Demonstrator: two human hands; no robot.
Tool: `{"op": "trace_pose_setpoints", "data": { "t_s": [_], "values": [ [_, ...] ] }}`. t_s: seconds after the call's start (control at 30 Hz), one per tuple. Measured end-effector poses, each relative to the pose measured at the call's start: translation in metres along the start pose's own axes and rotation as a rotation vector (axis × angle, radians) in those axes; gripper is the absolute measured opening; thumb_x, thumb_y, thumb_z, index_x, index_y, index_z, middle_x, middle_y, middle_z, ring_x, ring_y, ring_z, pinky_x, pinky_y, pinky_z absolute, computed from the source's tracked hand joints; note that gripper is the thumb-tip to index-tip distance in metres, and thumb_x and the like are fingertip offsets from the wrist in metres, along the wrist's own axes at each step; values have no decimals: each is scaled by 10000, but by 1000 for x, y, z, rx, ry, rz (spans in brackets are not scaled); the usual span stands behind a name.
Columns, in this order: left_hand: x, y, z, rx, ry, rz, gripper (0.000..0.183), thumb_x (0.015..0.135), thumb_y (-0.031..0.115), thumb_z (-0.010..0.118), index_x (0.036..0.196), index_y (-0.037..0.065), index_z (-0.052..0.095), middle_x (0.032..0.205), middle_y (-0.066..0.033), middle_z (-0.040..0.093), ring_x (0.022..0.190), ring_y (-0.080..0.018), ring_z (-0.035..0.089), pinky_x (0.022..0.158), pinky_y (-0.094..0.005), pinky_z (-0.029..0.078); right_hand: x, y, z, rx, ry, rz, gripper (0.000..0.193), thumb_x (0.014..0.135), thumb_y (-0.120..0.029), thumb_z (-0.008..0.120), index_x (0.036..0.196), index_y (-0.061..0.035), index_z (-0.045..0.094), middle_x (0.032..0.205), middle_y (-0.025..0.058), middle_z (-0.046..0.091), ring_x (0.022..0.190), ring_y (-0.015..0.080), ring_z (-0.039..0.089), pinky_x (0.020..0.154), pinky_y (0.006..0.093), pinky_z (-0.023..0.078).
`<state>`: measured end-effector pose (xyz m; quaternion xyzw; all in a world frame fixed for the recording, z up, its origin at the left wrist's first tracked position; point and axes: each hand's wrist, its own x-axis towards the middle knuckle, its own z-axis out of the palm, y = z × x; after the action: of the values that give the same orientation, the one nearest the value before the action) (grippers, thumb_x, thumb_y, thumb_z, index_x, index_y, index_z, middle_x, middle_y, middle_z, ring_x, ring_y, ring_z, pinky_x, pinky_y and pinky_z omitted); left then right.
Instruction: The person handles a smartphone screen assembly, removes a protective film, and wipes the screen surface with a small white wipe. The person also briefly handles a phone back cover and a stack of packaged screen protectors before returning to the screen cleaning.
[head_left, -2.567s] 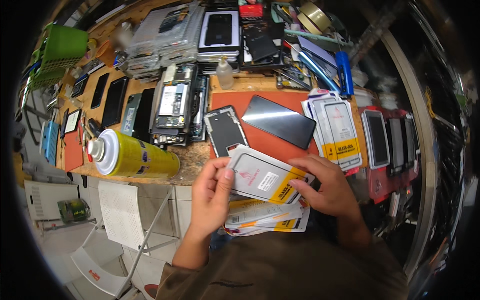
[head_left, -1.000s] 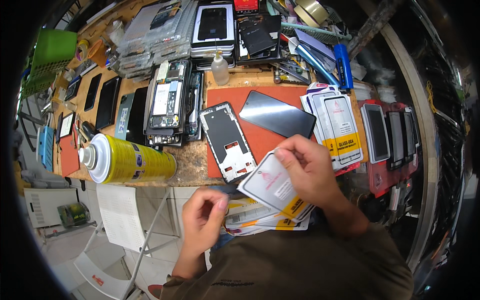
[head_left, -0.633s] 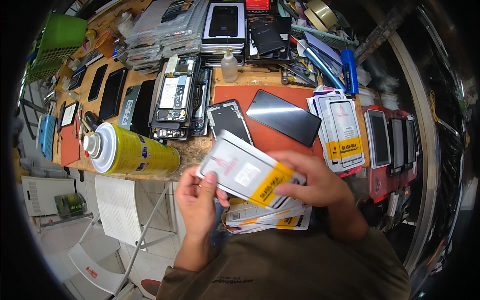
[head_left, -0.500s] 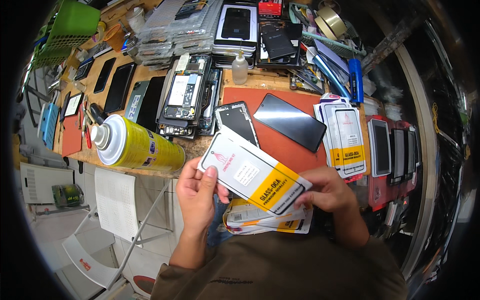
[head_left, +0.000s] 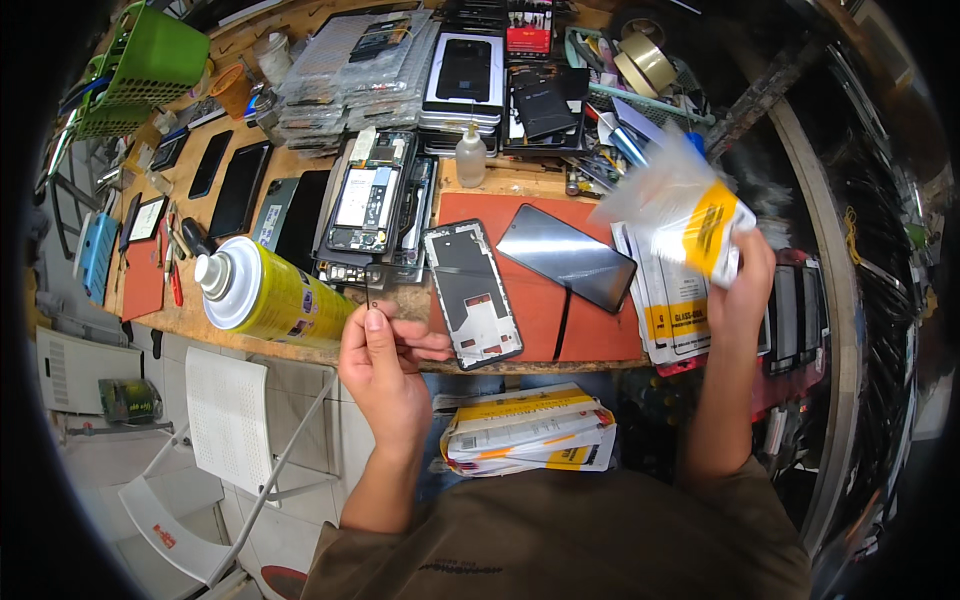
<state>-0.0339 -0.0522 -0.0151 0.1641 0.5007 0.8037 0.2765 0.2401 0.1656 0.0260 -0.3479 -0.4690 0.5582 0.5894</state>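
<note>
My left hand (head_left: 385, 375) pinches what looks like a clear phone glass panel with thin black edges (head_left: 564, 325), held over the front of the bench. Through it shows a phone frame (head_left: 474, 300) with cut-outs, lying on the orange-red mat (head_left: 600, 340). Beyond that, a dark glossy phone screen (head_left: 572, 255) lies slantwise. Raised at the right, my right hand (head_left: 752, 262) is closed on a white and yellow plastic packet (head_left: 700, 225), smeared by motion. Beneath it is a pile of similar packets (head_left: 670, 305). Another packet stack (head_left: 530, 430) rests on my lap.
A yellow spray can (head_left: 275, 290) stands at the bench's front edge, left of my left hand. Opened phones (head_left: 365, 190) are piled behind it. A small clear bottle (head_left: 471, 160) stands behind the mat. Framed screens (head_left: 795, 310) sit at the right, a white folding chair (head_left: 230, 410) at the left.
The packet, held in both hands before, has gone up and right in my right hand alone. My left hand now holds the clear glass panel. More of the lap stack and phone frame shows.
</note>
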Motion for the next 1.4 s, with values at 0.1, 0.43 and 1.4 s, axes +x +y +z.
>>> {"op": "trace_pose_setpoints", "data": {
  "t_s": [0.1, 0.43, 1.4],
  "values": [
    [4, 6, 4, 99, -115, -79, 241, 1100, 208, 559, 1227, 3, 564, 792, -82, 694, 572, -133, 650, 495, -242, 527, 31, 9, -5, -347, 13, 124, 325, 997, -152, 637, 1219, 85, 651, 1043, 126, 754, 835, 146, 719, 762, 291, 572],
    [28, -2, 19, 310, -213, -77, 219, 1070, 183, 629, 1201, 18, 571, 766, -49, 687, 551, -64, 608, 444, -186, 432, -122, 22, 77, -911, -722, -405, 612, 695, -181, 940, 1210, 29, 683, 1178, 178, 679, 969, 286, 675, 840, 365, 559],
    [29, -35, 32, -666, -552, -125, 868, 1018, 769, 201, 1664, 192, 150, 1433, -283, 543, 1251, -425, 630, 1064, -605, 516, -142, 41, 104, -943, -608, -546, 597, 704, -186, 898, 1204, 30, 652, 1229, 237, 572, 1019, 398, 605, 849, 454, 545]
  ]
}}
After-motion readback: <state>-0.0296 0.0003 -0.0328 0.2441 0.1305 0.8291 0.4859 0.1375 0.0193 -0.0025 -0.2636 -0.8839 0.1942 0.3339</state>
